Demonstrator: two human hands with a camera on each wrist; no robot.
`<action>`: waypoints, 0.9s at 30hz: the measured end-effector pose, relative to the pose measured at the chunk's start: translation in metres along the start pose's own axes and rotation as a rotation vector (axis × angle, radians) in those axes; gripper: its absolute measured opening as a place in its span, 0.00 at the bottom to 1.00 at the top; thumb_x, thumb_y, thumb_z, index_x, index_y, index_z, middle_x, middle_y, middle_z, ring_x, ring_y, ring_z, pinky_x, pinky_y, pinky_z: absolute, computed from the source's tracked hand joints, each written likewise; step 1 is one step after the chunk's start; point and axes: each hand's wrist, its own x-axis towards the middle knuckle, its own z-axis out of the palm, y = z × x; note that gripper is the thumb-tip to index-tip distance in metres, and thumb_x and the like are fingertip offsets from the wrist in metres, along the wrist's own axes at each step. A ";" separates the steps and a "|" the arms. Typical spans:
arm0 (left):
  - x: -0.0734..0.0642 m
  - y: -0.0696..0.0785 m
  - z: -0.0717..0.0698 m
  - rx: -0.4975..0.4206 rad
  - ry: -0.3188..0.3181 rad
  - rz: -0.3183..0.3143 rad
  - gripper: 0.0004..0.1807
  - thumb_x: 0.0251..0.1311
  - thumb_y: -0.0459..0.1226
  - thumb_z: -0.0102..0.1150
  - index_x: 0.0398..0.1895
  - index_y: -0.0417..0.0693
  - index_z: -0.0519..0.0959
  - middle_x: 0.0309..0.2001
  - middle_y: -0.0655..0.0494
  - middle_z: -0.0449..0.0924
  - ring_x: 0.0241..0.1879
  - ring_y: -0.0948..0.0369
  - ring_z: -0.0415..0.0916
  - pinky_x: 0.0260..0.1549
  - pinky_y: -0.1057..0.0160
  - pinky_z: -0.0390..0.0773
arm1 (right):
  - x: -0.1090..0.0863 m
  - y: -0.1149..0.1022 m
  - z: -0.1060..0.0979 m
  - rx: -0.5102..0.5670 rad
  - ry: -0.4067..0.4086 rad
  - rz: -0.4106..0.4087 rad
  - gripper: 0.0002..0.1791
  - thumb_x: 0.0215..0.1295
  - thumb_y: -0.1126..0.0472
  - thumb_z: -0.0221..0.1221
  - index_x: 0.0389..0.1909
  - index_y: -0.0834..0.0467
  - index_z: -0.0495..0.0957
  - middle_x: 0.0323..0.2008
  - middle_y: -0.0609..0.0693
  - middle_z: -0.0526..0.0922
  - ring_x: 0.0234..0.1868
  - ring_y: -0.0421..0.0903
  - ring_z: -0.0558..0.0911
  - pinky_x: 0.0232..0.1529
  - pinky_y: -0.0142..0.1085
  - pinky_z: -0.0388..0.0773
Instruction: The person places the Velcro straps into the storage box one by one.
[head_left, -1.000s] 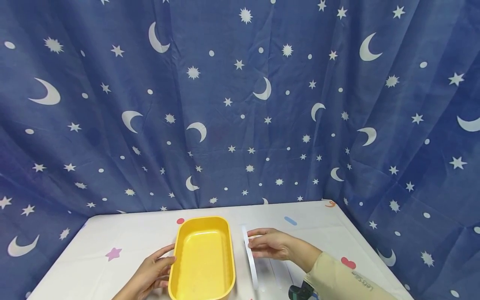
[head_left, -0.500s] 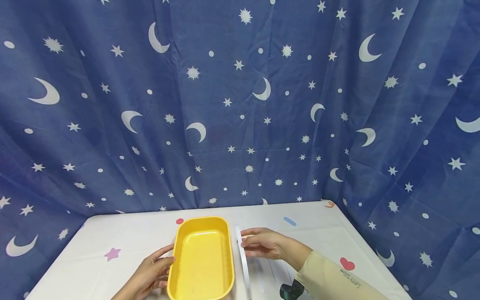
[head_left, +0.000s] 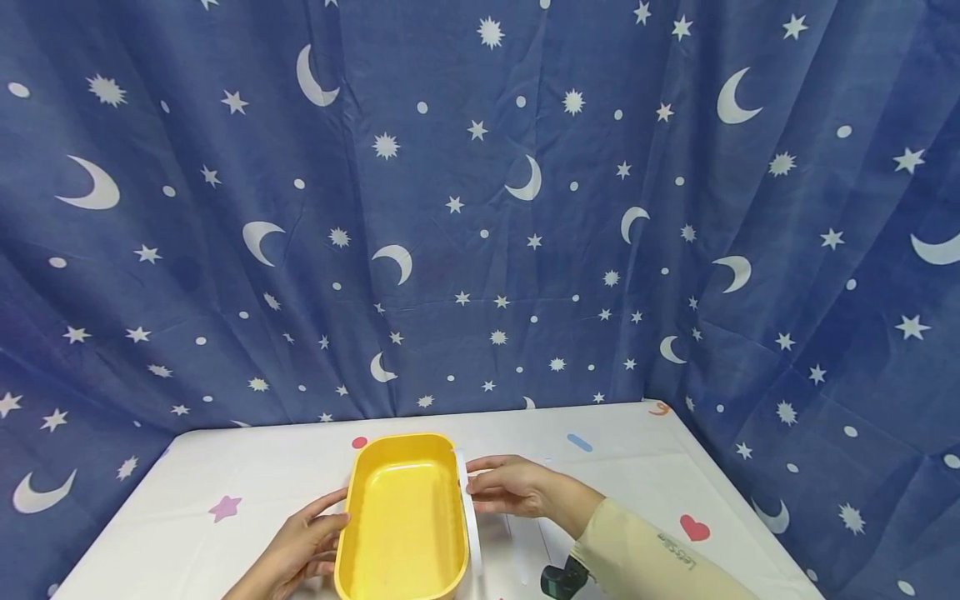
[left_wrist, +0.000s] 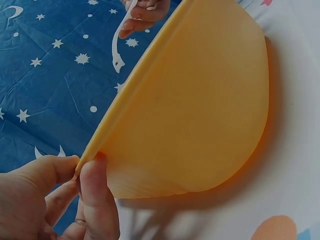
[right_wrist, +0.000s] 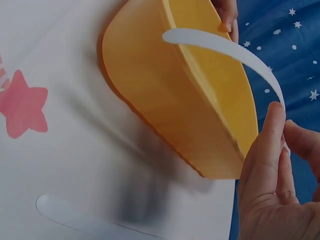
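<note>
A yellow plastic box (head_left: 408,448) with rounded corners stands on the table, its open side up. At its left side my left hand (head_left: 296,546) pinches the rim between thumb and fingers, seen close in the left wrist view, where the outer wall (left_wrist: 190,115) fills the middle. My right hand (head_left: 510,487) holds a thin white strip (head_left: 470,525) between thumb and fingers. The strip bows in a curve, and its rounded end (right_wrist: 175,36) overlaps the box's right rim in the right wrist view. An opening shows near the strip's other end (left_wrist: 118,62) in the left wrist view.
Another white strip (right_wrist: 90,217) lies flat on the table, to the right of the box. A white cloth (head_left: 630,475) printed with coloured shapes covers the table. Behind it hangs a blue curtain (head_left: 450,250) with moons and stars. A dark device (head_left: 562,579) sits at the right wrist.
My right hand has moved left with the white strip, from a gap beside the box up to its right rim. The left hand and the box have barely moved.
</note>
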 end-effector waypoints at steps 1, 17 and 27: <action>0.000 0.000 0.000 -0.001 -0.002 0.001 0.39 0.69 0.42 0.56 0.76 0.39 0.51 0.39 0.51 0.84 0.32 0.58 0.85 0.28 0.59 0.88 | 0.001 0.000 0.001 0.002 0.002 -0.001 0.26 0.59 0.73 0.63 0.60 0.65 0.74 0.38 0.55 0.85 0.34 0.44 0.86 0.38 0.35 0.87; 0.000 0.000 0.000 -0.008 -0.009 0.000 0.40 0.68 0.42 0.57 0.76 0.39 0.51 0.37 0.52 0.84 0.29 0.61 0.83 0.27 0.60 0.87 | 0.015 0.001 0.024 -0.003 0.022 0.002 0.24 0.58 0.75 0.63 0.57 0.64 0.77 0.38 0.57 0.86 0.34 0.47 0.86 0.41 0.38 0.87; 0.000 -0.001 -0.002 -0.004 -0.038 0.016 0.40 0.69 0.43 0.56 0.76 0.38 0.49 0.38 0.51 0.84 0.31 0.59 0.85 0.29 0.60 0.88 | 0.019 0.002 0.044 0.002 -0.003 -0.029 0.20 0.58 0.76 0.63 0.53 0.64 0.79 0.36 0.56 0.85 0.33 0.47 0.87 0.34 0.34 0.87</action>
